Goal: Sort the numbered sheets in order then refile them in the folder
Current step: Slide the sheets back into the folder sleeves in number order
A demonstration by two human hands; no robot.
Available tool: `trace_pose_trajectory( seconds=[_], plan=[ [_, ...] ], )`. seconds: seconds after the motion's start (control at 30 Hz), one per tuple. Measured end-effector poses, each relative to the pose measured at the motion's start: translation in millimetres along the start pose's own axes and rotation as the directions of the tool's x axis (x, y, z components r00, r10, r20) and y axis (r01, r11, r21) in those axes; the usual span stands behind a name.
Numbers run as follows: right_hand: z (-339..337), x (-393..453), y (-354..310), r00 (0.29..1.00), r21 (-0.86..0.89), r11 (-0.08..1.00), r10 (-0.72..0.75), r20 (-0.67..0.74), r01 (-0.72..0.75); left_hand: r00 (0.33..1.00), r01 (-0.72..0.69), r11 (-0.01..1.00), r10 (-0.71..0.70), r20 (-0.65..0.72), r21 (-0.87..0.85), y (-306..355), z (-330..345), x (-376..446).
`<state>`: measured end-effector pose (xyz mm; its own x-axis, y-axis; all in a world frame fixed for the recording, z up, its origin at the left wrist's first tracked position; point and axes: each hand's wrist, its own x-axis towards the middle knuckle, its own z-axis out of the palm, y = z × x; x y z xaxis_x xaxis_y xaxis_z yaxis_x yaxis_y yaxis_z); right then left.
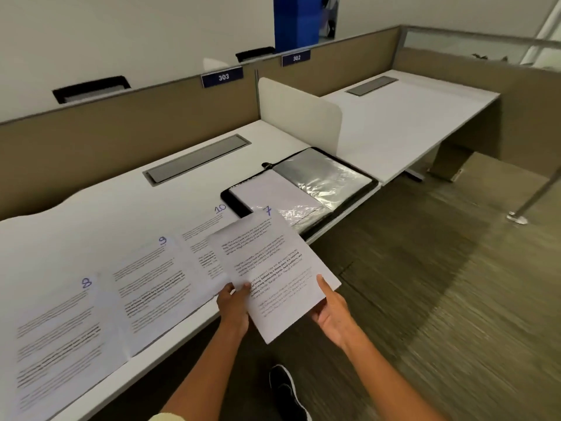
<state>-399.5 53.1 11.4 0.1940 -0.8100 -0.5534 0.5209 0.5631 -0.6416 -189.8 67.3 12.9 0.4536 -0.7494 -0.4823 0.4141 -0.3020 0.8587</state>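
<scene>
Left hand (234, 302) pinches the near-left edge of sheet 7 (273, 268), thumb on top, fingers under. Right hand (331, 311) grips its near-right corner the same way. The sheet is held tilted above the desk (106, 208) edge, overlapping sheet 10 (203, 235). Sheets 9 (151, 281) and 8 (60, 335) lie flat in a row to the left. Open black folder (303, 189) with clear sleeves lies just beyond, beside a white divider (300, 113). Black shoe (285, 390) on the carpet below.
</scene>
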Motion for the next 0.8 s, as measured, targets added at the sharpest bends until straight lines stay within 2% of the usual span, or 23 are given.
trace_pose_trajectory(
  seconds=[0.17,0.37,0.57,0.8],
  plan=[
    [-20,29,-43,0.991,-0.03,0.999,-0.046,-0.123,0.042,0.988,0.056,0.997,-0.046,0.147,-0.06,-3,75,33],
    [-46,77,-95,0.96,-0.17,0.979,-0.151,-0.236,0.112,0.968,0.056,0.998,-0.063,0.244,0.037,-5,148,84],
    [-62,118,-135,0.928,-0.22,0.962,-0.225,-0.296,0.163,0.946,0.027,0.992,-0.064,0.318,0.12,-1,208,123],
    [-80,157,-174,0.908,-0.19,0.967,-0.229,-0.35,0.171,0.916,0.062,0.987,-0.116,0.384,0.151,4,258,160]
  ],
)
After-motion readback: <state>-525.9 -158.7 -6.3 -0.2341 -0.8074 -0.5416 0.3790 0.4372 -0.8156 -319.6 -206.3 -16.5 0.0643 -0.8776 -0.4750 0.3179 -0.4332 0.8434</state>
